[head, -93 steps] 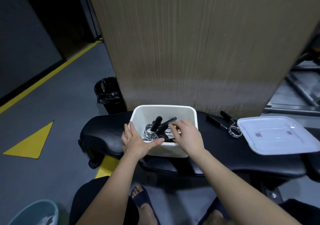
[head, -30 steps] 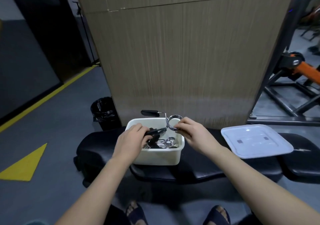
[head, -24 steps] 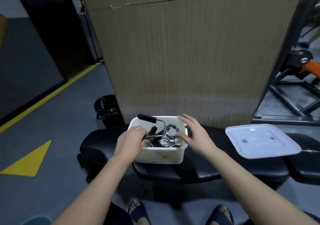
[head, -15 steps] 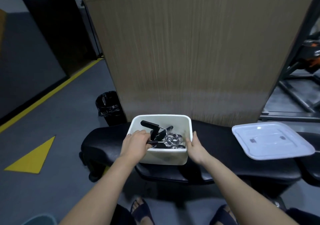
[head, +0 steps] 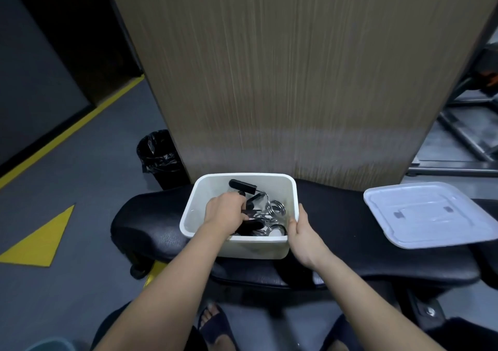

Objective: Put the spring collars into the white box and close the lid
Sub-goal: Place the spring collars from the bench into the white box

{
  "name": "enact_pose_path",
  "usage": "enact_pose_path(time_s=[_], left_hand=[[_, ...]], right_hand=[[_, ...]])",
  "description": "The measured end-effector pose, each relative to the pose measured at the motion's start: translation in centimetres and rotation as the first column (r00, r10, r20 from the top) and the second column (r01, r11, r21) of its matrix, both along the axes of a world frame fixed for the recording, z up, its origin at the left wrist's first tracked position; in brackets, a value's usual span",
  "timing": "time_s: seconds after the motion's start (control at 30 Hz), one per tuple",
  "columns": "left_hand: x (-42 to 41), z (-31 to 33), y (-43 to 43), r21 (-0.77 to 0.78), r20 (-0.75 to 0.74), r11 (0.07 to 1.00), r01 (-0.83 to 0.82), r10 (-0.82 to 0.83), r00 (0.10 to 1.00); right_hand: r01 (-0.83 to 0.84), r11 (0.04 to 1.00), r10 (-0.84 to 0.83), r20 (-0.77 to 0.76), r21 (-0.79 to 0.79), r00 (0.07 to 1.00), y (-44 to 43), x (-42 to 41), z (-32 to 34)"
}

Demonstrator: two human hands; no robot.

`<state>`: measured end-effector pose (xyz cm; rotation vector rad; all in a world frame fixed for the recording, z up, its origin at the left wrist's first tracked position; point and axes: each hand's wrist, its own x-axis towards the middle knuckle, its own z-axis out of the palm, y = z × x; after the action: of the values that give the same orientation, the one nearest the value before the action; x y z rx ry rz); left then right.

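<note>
The white box [head: 292, 188] stands open on a black padded bench [head: 350, 229]. Inside it lie several spring collars [head: 273, 210], steel coils with black handle grips. My left hand [head: 223, 213] reaches into the box, fingers curled around a collar's black handle. My right hand [head: 301, 229] presses flat against the box's right outer wall near the front corner. The white lid [head: 428, 213] lies flat on the bench to the right, apart from the box.
A wood-grain panel [head: 296, 81] rises directly behind the bench. A black bin [head: 159, 156] stands on the grey floor at left, near yellow floor markings [head: 40, 237]. Metal gym frames [head: 463, 140] sit at far right. My feet in sandals [head: 215, 329] are below the bench.
The last collar, held above the box by both hands, has gone down into it. My right hand let go and moved to the box's right wall; my left hand sank deeper inside.
</note>
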<state>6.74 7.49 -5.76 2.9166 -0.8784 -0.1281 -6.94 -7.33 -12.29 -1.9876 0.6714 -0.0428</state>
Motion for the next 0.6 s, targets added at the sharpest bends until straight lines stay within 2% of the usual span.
enact_pose_path(time_s=[0.1,0.17,0.23,0.43,0.53,0.6], left_hand=[[0.0,-0.8,-0.3,0.015,-0.128,0.998,-0.053,0.055,0.990],[0.4,-1.6,0.1,-0.016,-0.254,0.989,-0.145,0.136,0.958],[0.5,-1.8,0.5,-0.062,-0.316,0.978,-0.201,0.171,0.933],[-0.4,-1.4,1.0,-0.057,-0.256,0.985,-0.164,0.144,0.956],[-1.5,-1.2,2.1,-0.222,-0.147,0.961,-0.164,0.133,0.980],[-2.4,-1.1,2.9,-0.352,-0.092,0.930,-0.108,0.081,0.993]], right_hand=[[-0.004,1.000,0.004,0.001,0.001,1.000,0.1,0.0,-0.1],[-0.001,1.000,0.001,0.001,0.002,1.000,0.2,-0.1,-0.1],[0.004,1.000,-0.004,-0.003,-0.004,1.000,0.3,-0.1,0.0],[0.003,1.000,-0.003,-0.040,0.008,0.999,0.3,-0.3,0.7],[0.009,1.000,-0.008,-0.049,0.020,0.999,0.3,-0.4,1.2],[0.022,0.999,-0.021,-0.050,0.033,0.999,0.5,-0.7,1.6]])
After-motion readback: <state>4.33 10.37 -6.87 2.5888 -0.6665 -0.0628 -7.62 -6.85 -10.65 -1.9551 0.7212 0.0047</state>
